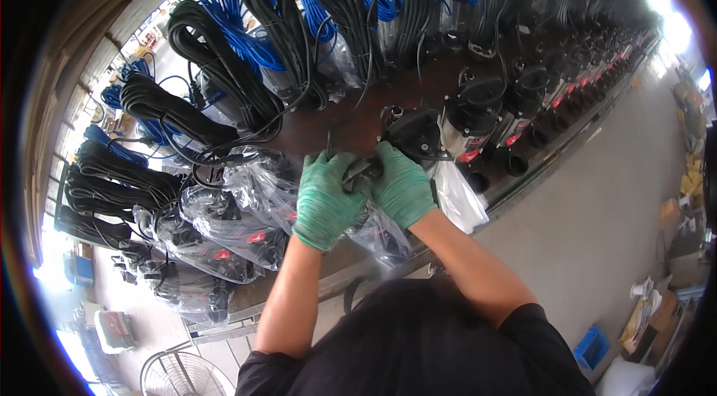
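Both my hands wear green knit gloves and meet at the table's near edge. Between them shows the black top of a submersible pump (364,172), whose lower part sits inside a clear plastic bag (385,241). My left hand (326,198) is closed at the pump's left side, thumb toward the black top. On the other side, my right hand (403,183) has its fingers curled against the same pump; some fingertips are hidden. Just beyond my right hand stands an unbagged pump (413,133) with a black top. A loose white plastic bag (457,198) hangs beside my right wrist.
Several bagged pumps (231,228) lie close together on the left, with coiled black cables (216,60) and blue cables (243,38) behind. Rows of bare pumps (478,116) run far to the right along the dark table (321,131). A fan (183,377) stands lower left.
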A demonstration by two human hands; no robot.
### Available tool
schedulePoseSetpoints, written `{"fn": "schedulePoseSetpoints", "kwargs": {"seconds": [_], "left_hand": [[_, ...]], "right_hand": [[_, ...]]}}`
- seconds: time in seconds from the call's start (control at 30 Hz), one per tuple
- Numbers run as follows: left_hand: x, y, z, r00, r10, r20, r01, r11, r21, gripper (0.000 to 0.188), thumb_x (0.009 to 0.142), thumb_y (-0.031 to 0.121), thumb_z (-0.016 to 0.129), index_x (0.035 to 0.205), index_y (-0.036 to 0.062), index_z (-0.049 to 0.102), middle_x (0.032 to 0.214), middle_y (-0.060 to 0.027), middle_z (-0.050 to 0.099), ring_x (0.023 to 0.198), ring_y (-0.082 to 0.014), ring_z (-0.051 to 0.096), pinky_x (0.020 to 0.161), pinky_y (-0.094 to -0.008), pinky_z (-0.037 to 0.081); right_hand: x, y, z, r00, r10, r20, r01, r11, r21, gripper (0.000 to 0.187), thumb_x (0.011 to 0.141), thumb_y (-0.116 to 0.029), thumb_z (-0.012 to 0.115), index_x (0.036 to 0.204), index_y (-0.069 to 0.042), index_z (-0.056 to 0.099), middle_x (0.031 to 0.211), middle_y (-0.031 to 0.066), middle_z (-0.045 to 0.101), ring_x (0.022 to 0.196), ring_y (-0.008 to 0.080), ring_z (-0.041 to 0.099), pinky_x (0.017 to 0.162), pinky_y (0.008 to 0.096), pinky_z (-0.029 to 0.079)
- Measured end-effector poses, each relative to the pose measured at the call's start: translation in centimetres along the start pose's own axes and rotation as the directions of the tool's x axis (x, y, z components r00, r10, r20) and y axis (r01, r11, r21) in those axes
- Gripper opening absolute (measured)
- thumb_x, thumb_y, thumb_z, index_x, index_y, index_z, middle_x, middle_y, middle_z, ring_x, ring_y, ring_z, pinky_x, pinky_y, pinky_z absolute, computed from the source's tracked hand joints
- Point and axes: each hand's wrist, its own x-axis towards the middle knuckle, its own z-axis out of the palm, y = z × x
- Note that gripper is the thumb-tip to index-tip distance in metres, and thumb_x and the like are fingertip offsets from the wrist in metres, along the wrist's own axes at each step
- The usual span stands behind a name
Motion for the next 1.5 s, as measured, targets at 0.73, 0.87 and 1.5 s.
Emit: {"fn": "schedulePoseSetpoints", "kwargs": {"seconds": [0.73,0.87,1.5], "left_hand": [[2.0,0.5,1.4,0.99,0.077,0.114,-0.091,0.988,0.123,0.03,0.074,-0.004,0.065,0.103,0.0001,0.069,0.096,-0.02,0.068,0.095,-0.0436,0.061,0.09,-0.0497,0.048],[1.4,0.2,1.3,0.994,0.04,0.1,-0.057,0.982,0.182,0.027,0.073,-0.005,0.063,0.099,-0.0003,0.067,0.093,-0.0204,0.066,0.091,-0.0442,0.06,0.085,-0.0512,0.048],[7.0,-9.5,-0.4,0.996,-0.021,0.084,-0.002,0.962,0.275,0.013,0.09,-0.005,0.062,0.101,0.0008,0.066,0.084,-0.0078,0.066,0.075,-0.019,0.059,0.071,-0.0326,0.049]], "right_hand": [[0.1,1.8,-0.9,0.996,-0.092,-0.004,0.09,0.966,0.243,0.029,0.091,-0.025,0.072,0.111,-0.005,0.064,0.104,0.0222,0.069,0.094,0.0434,0.068,0.08,0.049,0.054],[-4.7,4.6,-1.0,0.988,-0.075,-0.134,0.13,0.876,0.464,0.026,0.089,-0.017,0.075,0.11,-0.006,0.064,0.107,0.0167,0.068,0.095,0.0401,0.067,0.079,0.0483,0.056],[-7.4,14.6,16.1,0.715,0.287,0.638,-0.688,0.123,0.716,0.059,0.097,-0.02,0.073,0.146,-0.004,0.044,0.097,0.0095,0.07,0.059,0.0139,0.059,0.049,0.031,0.05]]}}
